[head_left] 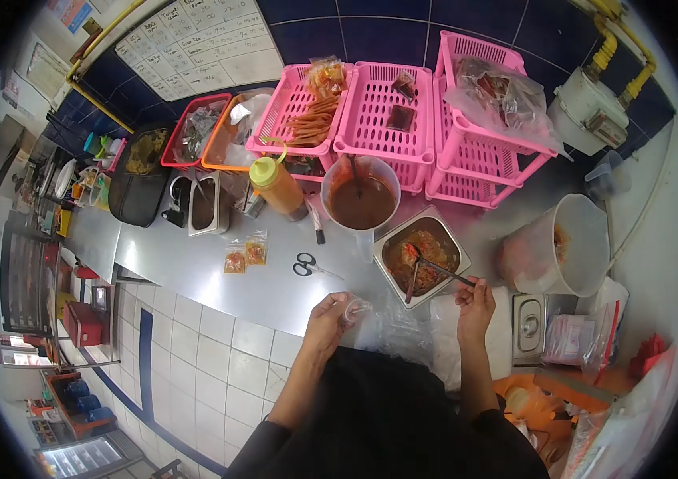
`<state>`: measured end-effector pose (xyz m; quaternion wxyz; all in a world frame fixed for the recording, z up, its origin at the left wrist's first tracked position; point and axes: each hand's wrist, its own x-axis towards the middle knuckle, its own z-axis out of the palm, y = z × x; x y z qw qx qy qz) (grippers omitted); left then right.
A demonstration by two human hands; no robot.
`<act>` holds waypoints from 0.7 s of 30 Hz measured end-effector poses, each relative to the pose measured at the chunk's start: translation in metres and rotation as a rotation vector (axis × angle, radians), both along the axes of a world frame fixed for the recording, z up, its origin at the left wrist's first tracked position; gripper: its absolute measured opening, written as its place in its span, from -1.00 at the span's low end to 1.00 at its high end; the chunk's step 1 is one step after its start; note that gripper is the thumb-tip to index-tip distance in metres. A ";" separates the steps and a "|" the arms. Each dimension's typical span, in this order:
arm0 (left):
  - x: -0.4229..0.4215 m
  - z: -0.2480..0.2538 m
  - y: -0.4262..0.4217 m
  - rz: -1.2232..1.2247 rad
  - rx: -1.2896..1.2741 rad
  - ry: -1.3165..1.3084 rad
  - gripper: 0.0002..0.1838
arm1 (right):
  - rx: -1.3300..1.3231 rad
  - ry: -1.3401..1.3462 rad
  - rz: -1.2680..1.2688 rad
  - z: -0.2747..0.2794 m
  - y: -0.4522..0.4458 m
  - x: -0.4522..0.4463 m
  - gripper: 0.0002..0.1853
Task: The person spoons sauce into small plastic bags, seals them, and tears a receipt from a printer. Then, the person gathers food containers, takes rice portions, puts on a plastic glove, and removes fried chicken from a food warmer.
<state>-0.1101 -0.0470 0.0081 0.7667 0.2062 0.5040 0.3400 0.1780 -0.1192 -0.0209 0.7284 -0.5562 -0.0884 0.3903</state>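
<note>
At a steel counter point(183, 271), we grip a dark-handled ladle point(452, 275) near its end with our right hand point(475, 303), its head dipping into a square metal pan point(392, 275) of chunky, glossy red-brown food point(428, 246). A second utensil point(413, 283) leans against the near side of the pan, its lower end hard to make out.

Our left hand point(325, 321) closes around a small piece of clear plastic point(356, 308) with a rounded mouth, just left of the pan; whether it is a bag or a cup, we cannot tell.

Behind the pan, a translucent jug point(387, 172) holds smooth brown sauce point(355, 206) and a dark utensil. Beside it stands a squeeze bottle point(277, 190) of orange-tan liquid. To our right, a cloudy plastic tub point(527, 255) shows orange smears, most of its inside hidden from us.

Slotted pink baskets point(371, 92) line the back: one carries slim orange-brown sticks point(313, 124), the next two dark packets, the last a crumpled clear bag point(499, 88) whose dark contents we cannot identify. Scissors point(307, 265) and two small filled sachets point(245, 255) lie on the brushed metal.
</note>
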 end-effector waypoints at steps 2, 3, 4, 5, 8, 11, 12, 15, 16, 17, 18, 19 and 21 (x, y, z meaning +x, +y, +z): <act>0.005 0.005 0.003 -0.013 0.015 0.013 -0.89 | -0.011 -0.088 0.022 -0.001 -0.001 0.003 -0.61; 0.008 0.009 0.005 -0.017 0.025 0.019 -0.88 | -0.012 -0.097 0.038 0.000 0.000 0.004 -0.60; 0.011 0.014 0.007 -0.017 0.024 0.020 -0.88 | -0.013 -0.106 0.055 0.002 0.001 0.004 -0.60; 0.014 0.019 0.007 -0.020 0.023 0.023 -0.88 | -0.016 -0.111 0.069 0.002 0.001 0.002 -0.60; 0.016 0.017 0.009 -0.033 0.033 0.026 -0.87 | -0.062 -0.176 0.155 -0.010 0.000 -0.005 -0.60; 0.012 0.014 0.008 -0.062 0.052 0.029 -0.84 | 0.010 -0.334 0.262 0.000 0.000 -0.024 -0.63; 0.010 0.013 0.007 -0.073 0.059 0.029 -0.82 | 0.034 -0.426 0.298 0.005 -0.002 -0.029 -0.70; 0.007 0.004 0.004 -0.070 0.066 0.034 -0.82 | 0.034 -0.775 0.444 0.028 -0.007 -0.036 -0.67; 0.006 0.002 0.004 -0.069 0.063 0.040 -0.82 | 0.030 -0.815 0.459 0.035 -0.007 -0.036 -0.67; 0.006 0.001 0.003 -0.067 0.059 0.045 -0.82 | 0.027 -0.856 0.475 0.042 -0.007 -0.036 -0.68; 0.006 0.000 0.002 -0.064 0.056 0.051 -0.82 | 0.024 -0.897 0.493 0.045 -0.006 -0.035 -0.68; 0.006 0.000 0.002 -0.064 0.053 0.044 -0.82 | 0.029 -0.907 0.492 0.045 -0.005 -0.034 -0.68; 0.007 0.000 0.002 -0.065 0.049 0.033 -0.82 | 0.040 -0.925 0.491 0.041 -0.004 -0.030 -0.67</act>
